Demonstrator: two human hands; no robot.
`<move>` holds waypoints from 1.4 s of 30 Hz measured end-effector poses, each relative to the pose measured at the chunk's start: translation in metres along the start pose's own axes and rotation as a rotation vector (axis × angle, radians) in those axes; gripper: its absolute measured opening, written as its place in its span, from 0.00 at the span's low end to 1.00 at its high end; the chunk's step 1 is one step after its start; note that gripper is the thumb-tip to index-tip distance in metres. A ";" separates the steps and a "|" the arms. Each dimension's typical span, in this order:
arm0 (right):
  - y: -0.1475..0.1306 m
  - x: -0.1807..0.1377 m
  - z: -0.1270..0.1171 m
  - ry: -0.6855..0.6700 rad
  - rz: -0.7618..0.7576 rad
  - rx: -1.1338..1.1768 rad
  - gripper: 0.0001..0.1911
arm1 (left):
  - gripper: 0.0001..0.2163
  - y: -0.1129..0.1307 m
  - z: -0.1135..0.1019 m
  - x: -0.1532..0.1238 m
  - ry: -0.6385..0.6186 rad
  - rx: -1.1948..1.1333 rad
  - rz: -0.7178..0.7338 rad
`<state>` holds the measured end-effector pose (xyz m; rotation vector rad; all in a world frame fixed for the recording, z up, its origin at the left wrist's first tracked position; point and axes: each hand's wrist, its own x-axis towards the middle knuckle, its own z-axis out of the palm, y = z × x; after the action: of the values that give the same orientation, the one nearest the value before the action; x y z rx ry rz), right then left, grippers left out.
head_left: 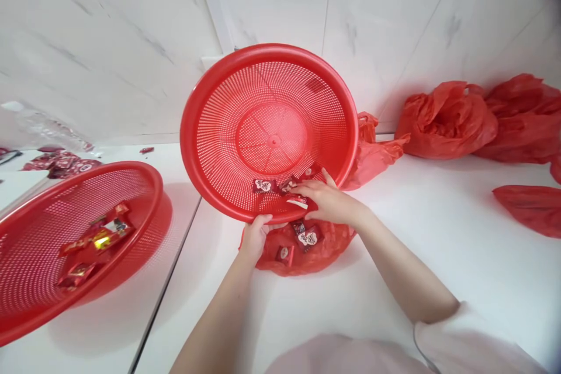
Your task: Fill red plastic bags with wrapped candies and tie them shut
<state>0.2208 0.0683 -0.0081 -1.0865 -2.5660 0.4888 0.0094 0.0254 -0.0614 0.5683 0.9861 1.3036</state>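
A red mesh basket (272,123) is tilted up on its side, its opening facing me. My left hand (256,238) grips its lower rim, thumb over the edge. Inside the basket, my right hand (324,198) reaches over the lower right wall with fingers stretched out across several dark red wrapped packets (264,186). Some packets are partly hidden by those fingers. Right below the rim, an open red plastic bag (272,266) lies on the white table, with more wrapped packets (307,238) in it.
Another red basket (153,178) with several wrapped packets stands at left. Behind it are a clear plastic bottle (50,125) and a pile of red packets (65,165). Filled red bags (447,123) sit along the tiled wall at right. A dark seam (169,277) crosses the table.
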 end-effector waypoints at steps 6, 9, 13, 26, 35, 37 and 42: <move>-0.011 0.005 -0.011 0.107 0.029 0.177 0.12 | 0.18 0.006 -0.004 0.004 0.000 -0.034 -0.037; -0.015 0.005 -0.013 0.146 0.047 0.214 0.20 | 0.17 0.007 -0.005 0.004 -0.043 -0.044 -0.047; -0.019 0.003 -0.015 0.160 0.017 0.352 0.23 | 0.16 0.007 -0.004 0.002 -0.075 -0.053 -0.043; -0.015 0.000 -0.020 0.037 -0.135 0.377 0.21 | 0.13 0.009 -0.001 -0.001 -0.055 -0.053 -0.076; -0.024 0.001 -0.015 0.062 0.040 0.089 0.20 | 0.13 0.007 0.000 -0.002 -0.053 -0.010 -0.044; -0.019 0.004 -0.010 0.211 0.070 -0.037 0.20 | 0.14 0.006 0.001 -0.003 -0.053 0.012 -0.032; -0.001 0.006 0.002 0.217 0.192 -0.334 0.16 | 0.18 0.003 0.006 -0.007 -0.061 0.050 0.001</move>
<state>0.2152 0.0719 -0.0084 -1.4198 -2.4151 -0.0229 0.0132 0.0202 -0.0540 0.6434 0.9705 1.2586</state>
